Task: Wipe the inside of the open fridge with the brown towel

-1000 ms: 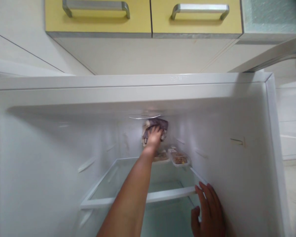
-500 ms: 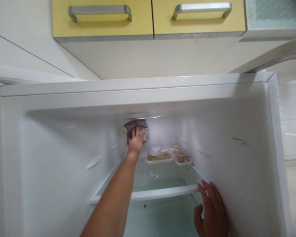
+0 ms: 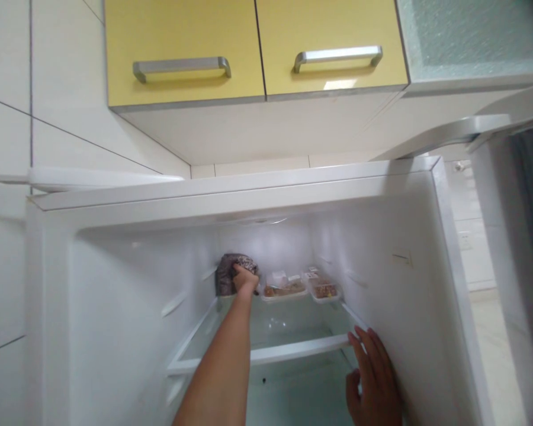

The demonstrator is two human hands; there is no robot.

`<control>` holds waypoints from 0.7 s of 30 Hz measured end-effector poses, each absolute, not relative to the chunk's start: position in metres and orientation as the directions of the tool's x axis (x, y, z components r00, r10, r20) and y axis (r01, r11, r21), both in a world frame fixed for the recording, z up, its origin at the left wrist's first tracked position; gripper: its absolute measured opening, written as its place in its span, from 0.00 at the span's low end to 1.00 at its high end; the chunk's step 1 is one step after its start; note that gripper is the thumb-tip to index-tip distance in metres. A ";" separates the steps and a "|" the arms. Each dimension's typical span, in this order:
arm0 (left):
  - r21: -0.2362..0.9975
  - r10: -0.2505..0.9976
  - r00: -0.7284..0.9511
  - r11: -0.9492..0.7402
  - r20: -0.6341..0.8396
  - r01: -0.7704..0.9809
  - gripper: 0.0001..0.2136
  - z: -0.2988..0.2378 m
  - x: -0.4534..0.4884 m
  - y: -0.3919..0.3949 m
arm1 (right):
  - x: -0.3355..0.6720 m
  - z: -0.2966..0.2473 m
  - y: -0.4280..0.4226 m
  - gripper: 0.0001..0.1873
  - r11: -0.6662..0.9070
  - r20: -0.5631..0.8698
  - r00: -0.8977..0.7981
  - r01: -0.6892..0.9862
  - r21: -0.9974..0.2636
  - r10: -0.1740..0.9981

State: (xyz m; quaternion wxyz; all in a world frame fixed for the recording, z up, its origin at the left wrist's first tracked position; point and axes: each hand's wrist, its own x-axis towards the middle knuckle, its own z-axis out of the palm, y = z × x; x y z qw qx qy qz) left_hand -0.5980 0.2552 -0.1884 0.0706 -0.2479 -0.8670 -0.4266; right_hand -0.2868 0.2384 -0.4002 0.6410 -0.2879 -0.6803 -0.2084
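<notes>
I look into an open white fridge (image 3: 231, 195). My left hand (image 3: 245, 280) reaches deep inside and is closed on a dark patterned cloth (image 3: 229, 270), pressing it against the back wall at its left corner, just above the glass shelf (image 3: 288, 349). My right hand (image 3: 373, 378) lies open against the fridge's right inner wall, fingers touching the right end of the shelf's white front rail.
Two clear food trays (image 3: 285, 288) (image 3: 323, 288) sit at the back of the shelf, right of the cloth. Yellow cupboards with metal handles (image 3: 182, 65) hang above the fridge. The fridge door (image 3: 510, 248) stands open at right; tiled wall at left.
My left hand has carried the cloth from the middle of the back wall leftward and down into the left corner. The view tilted up. My right hand stays on the wall.
</notes>
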 end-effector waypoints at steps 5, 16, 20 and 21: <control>0.752 0.401 -0.832 0.388 0.382 0.533 0.26 -0.177 -0.599 0.249 | -0.286 -0.400 0.237 0.39 0.754 0.993 -0.028 0.653 -0.072 0.118; 0.620 0.797 -0.407 0.053 0.447 0.783 0.28 -0.143 -0.489 0.314 | -0.281 -0.410 0.247 0.42 0.743 0.985 -0.069 0.665 -0.073 0.159; 0.703 0.836 -0.378 -0.012 0.396 0.711 0.18 -0.159 -0.440 0.337 | -0.279 -0.408 0.244 0.43 0.749 0.977 -0.099 0.658 -0.078 0.188; 0.734 0.831 -0.386 -0.039 0.401 0.679 0.18 -0.163 -0.432 0.337 | -0.279 -0.406 0.242 0.43 0.754 0.976 -0.099 0.652 -0.083 0.193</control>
